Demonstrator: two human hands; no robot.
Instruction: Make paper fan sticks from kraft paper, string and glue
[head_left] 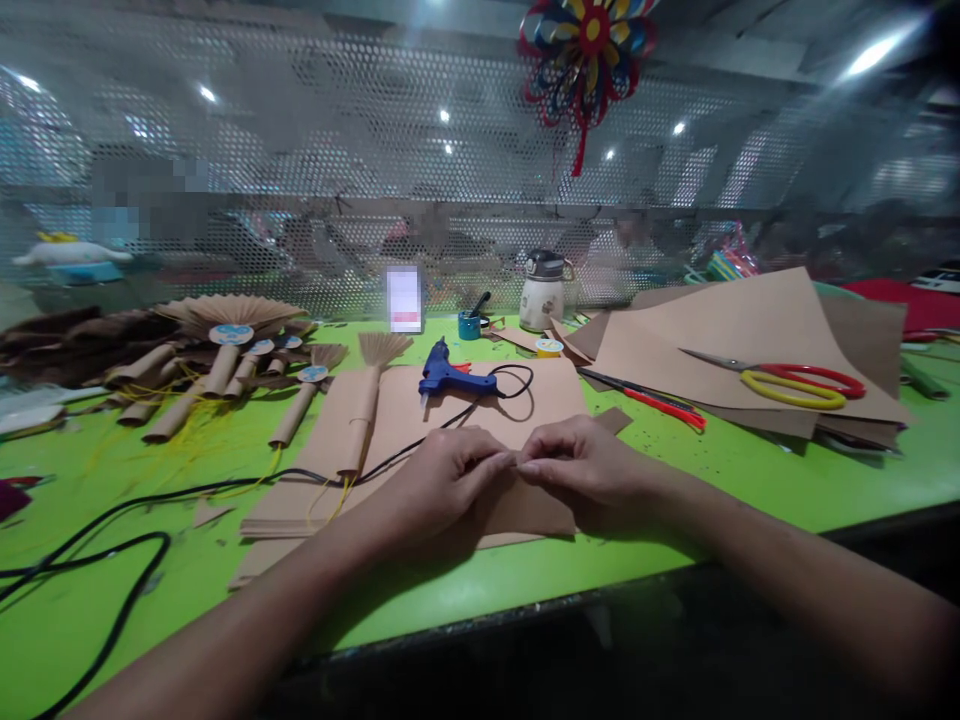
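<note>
My left hand [442,480] and my right hand [589,470] meet at the middle of the green table [712,470], fingertips pinched together on a brown kraft paper sheet [525,515] that lies flat under them. Both hands are closed in a pinch on the paper's folded edge. A rolled brown paper fan [364,405] with yellow thread lies just left of my left hand. A blue glue gun [446,377] stands behind the hands on the same paper, its black cord [97,545] trailing off to the left.
Several finished paper fans [225,360] are piled at the back left. Brown paper sheets [750,340] with red and yellow scissors [795,383] lie at the right. A red pen [664,405], a tape roll [548,347], a small blue cup [469,324] and a white jar [541,293] stand before the perforated metal screen [300,150].
</note>
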